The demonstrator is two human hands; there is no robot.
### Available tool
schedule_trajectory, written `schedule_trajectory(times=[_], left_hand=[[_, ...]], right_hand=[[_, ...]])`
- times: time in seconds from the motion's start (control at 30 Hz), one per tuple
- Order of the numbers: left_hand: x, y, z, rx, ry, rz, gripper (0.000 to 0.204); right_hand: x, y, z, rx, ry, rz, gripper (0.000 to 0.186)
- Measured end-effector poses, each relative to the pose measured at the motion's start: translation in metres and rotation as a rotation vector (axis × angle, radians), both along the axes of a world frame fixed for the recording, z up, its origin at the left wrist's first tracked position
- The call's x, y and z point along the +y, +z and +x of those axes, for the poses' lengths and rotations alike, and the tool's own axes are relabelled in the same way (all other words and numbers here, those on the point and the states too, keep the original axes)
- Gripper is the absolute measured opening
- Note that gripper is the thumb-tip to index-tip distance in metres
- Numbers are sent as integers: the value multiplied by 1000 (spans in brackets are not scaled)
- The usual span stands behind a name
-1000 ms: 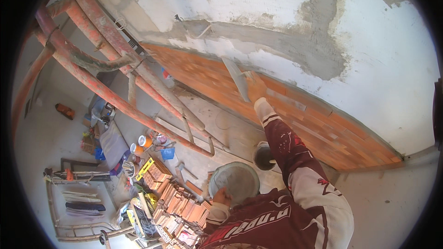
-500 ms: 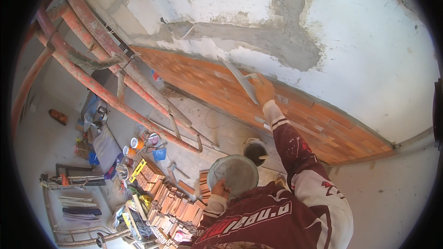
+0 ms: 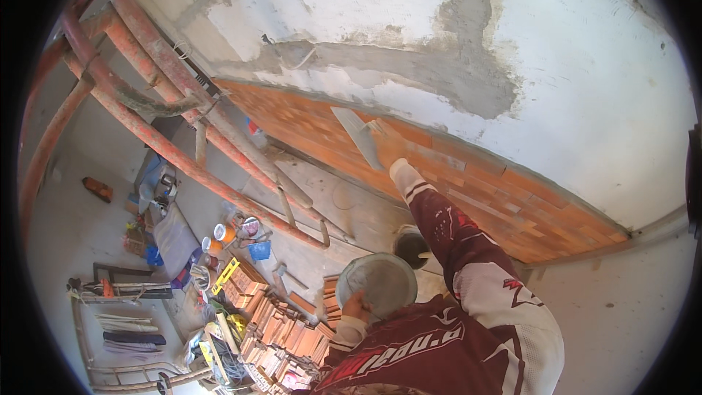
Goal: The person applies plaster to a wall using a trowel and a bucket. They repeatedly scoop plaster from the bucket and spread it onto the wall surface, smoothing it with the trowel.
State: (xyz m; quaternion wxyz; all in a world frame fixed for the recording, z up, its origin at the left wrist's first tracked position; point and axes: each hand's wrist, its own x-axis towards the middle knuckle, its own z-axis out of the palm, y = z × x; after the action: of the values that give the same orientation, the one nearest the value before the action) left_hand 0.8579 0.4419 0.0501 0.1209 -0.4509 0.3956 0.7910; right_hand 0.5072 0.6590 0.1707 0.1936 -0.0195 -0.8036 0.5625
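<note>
My right hand (image 3: 387, 143) is closed around a steel plastering trowel (image 3: 352, 132) with a wide, flat grey blade. The blade lies over the orange brick-clad strip (image 3: 468, 175) of the wall; whether it touches the bricks I cannot tell. Close to my body, my left hand (image 3: 357, 307) grips the near left rim of a round grey-green basin (image 3: 407, 278). Inside the basin is grey material that looks like mortar. Part of the basin's near side is hidden by my sleeve.
Above the bricks the wall is white plaster (image 3: 578, 117) with grey cement patches (image 3: 479, 88). Red metal scaffolding (image 3: 183, 161) runs down the left. On the floor are a dark bucket (image 3: 411, 249), stacked orange bricks (image 3: 281, 325), white-and-orange tubs (image 3: 223, 233) and a hammer (image 3: 281, 271).
My right hand has moved left and slightly up with the trowel, and the blade now shows more of its broad face. My left hand still holds the basin; the whole view has shifted a little.
</note>
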Motion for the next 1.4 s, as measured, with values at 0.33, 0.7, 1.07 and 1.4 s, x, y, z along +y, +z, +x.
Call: schedule_trajectory(times=[0.33, 0.7, 1.07, 1.4], left_hand=[[-33, -27, 2, 26, 3, -32, 12], [-34, -28, -11, -40, 111, -18, 8], [2, -13, -7, 109, -188, -142, 7], [25, -24, -14, -24, -138, 57, 9]], right_hand=[[-23, 12, -41, -44, -103, 21, 44], [24, -10, -23, 18, -191, -34, 46], [90, -4, 52, -111, -227, -91, 46], [155, 2, 118, -103, -227, -172, 45]])
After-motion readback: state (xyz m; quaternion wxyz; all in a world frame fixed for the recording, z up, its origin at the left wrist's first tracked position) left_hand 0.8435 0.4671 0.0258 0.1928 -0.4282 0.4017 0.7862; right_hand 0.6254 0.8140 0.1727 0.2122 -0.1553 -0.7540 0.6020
